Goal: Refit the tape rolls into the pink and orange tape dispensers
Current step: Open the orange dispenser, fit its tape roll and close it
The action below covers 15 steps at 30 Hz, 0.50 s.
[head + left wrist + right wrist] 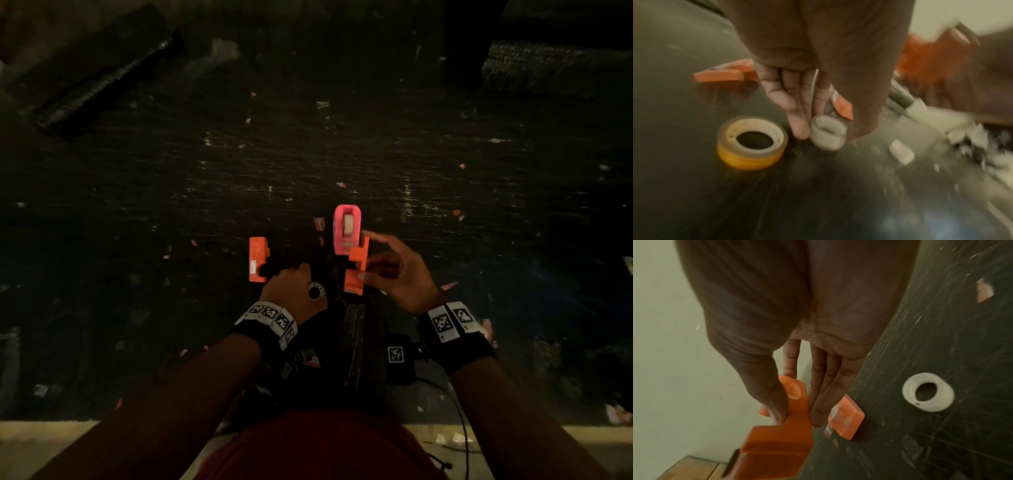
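1. My right hand [394,270] pinches one orange plastic dispenser half [356,270] between thumb and fingertips, just beside the pink plastic tape dispenser [346,229], already loaded, mid-surface.
2. My left hand [291,287] pinches the small white plastic core [827,132], fingers nearly straight; the other orange dispenser half [257,259] lies left of it.
3. The clear tape roll with a yellow edge [752,142] lies flat nearby; I judge the core must sit squarely inside it before the halves close.

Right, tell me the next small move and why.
Probably seat the core, which the left hand seems to pinch, into the yellow roll beside it. The pink dispenser already holds tape, while the right hand holds an orange half with no roll in it.
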Available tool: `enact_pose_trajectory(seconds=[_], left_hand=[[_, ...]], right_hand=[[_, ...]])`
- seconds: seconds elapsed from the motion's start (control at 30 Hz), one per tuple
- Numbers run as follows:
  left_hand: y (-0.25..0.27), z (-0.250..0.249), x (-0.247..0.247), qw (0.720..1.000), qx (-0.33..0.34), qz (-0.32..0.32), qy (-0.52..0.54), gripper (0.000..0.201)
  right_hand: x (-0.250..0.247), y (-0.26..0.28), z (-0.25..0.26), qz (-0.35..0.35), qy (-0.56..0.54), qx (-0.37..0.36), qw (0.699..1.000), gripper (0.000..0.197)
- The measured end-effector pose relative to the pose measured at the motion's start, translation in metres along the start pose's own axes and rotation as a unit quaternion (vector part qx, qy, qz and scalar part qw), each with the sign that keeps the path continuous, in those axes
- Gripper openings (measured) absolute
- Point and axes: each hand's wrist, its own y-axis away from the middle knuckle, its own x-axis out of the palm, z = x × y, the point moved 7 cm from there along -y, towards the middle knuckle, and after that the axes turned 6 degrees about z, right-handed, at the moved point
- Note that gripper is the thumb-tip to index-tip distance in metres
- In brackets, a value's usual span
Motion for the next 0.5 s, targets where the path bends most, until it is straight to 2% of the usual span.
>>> enact_pose_trajectory(seconds=[0.1,0.2,0.3,0.5], left_hand=[[0.006,0.005,-0.012,0.989,0.054,-0.059,0.126,0.036],[0.018,0.002,-0.031,0.954,0.128,-0.089,0.257,0.038],[0.028,-0.007,-0.052,0.934,0.176,-0.105,0.291,0.045],[0.034,-0.015,-0.072,0.909,0.216,-0.113,0.338,0.049]], right_hand=[[-0.001,0.006,-0.008,-0.002,-0.018,0.003,1.000,0.077],[0.004,0.006,-0.010,0.010,-0.027,0.003,1.000,0.077],[0.013,0.001,-0.003,0.019,-0.034,-0.005,0.999,0.077],[0.032,-0.013,0.019,0.042,-0.038,-0.041,0.998,0.081]])
